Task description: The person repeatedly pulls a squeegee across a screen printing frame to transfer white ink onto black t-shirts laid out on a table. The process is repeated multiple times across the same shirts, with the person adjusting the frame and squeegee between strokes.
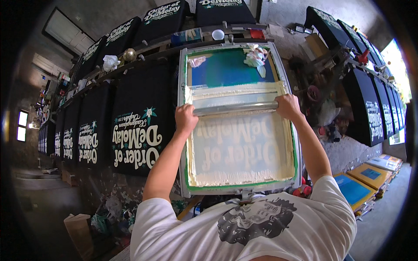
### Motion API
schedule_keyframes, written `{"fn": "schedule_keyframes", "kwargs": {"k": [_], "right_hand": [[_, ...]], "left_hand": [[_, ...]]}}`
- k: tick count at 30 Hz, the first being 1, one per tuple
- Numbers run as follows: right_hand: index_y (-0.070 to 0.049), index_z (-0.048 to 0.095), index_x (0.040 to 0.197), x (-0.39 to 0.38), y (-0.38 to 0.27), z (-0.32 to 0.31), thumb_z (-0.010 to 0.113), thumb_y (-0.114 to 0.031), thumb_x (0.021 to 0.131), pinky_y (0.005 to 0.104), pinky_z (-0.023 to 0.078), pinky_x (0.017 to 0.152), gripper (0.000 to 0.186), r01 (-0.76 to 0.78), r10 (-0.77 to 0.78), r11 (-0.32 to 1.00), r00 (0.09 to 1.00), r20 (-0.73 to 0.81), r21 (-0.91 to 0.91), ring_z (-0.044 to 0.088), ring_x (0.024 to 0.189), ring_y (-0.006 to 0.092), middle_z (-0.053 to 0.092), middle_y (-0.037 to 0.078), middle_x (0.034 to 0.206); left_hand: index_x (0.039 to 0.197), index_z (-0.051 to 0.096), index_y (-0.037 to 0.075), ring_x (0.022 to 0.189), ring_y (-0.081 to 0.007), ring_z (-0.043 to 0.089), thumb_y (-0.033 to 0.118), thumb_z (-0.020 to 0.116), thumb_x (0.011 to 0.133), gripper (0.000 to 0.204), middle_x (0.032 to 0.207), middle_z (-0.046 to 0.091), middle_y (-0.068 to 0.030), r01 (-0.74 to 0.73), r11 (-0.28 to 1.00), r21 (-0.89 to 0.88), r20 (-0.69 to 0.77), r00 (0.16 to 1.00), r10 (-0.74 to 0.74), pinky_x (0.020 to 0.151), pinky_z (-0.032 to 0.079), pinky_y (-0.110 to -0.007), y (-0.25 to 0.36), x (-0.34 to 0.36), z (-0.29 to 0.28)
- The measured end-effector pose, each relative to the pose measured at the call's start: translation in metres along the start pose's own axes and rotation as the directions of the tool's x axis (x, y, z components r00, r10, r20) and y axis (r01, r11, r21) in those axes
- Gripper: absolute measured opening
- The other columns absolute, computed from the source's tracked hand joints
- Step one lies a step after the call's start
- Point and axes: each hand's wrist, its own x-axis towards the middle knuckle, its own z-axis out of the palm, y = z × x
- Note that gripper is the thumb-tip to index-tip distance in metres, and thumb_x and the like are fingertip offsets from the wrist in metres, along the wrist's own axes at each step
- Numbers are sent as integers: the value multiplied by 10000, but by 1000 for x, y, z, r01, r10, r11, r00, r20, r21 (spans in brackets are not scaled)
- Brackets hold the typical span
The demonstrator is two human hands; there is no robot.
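Observation:
A printing screen (239, 148) in a metal frame lies in the middle, green around its inner edges, with pale ink smeared over its lower part and blurred lettering showing through. Across it lies a long metal squeegee (235, 107). My left hand (186, 116) grips its left end at the screen's left side, and my right hand (287, 105) grips its right end at the screen's right side. The far part of the screen is blue and green (222, 67), with crumpled rags (255, 57) in its top corners. Whatever lies under the screen is hidden.
Printed black shirts on boards line the left (133, 95), back (159, 21) and right (365, 104). A rail behind holds a white cup (217, 35) and crumpled paper (111, 63). Stacked screens (357, 180) are at lower right; clutter (113, 206) lies at lower left.

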Motion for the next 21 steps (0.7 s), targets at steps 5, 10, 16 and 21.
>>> {"fn": "schedule_keyframes", "kwargs": {"k": [5,10,16,21], "right_hand": [[-154,785,912,-129,-10,31,735,-185,684,468,569,677,235,46,-36,992,996,-84,120,730,822,323,741,120,825],[-128,778,895,-237,-46,19,715,-73,617,449,564,696,290,89,-70,975,993,-96,205,728,847,293,751,85,886],[-108,779,904,-211,-44,-2,708,-43,618,436,572,701,302,69,-54,983,995,-89,171,727,828,310,749,107,873],[-121,783,974,-86,-12,-6,699,-81,697,445,585,739,292,104,-65,987,955,-290,123,733,831,325,762,118,936]], "left_hand": [[787,620,79,777,-333,629,-17,670,581,233,807,640,-91,-45,998,-40,-22,999,44,771,466,-460,52,-115,-51],[780,623,79,761,-305,624,-17,670,552,252,756,603,-72,-12,996,-91,15,1000,13,740,453,-461,104,-204,-114],[781,623,83,742,-295,620,-36,656,560,253,744,597,-69,-69,996,-64,-29,997,68,746,453,-454,89,-171,-110],[785,626,86,748,-315,621,-54,645,595,237,753,607,-80,-164,986,-36,-170,973,156,778,458,-446,33,-40,-54]]}}
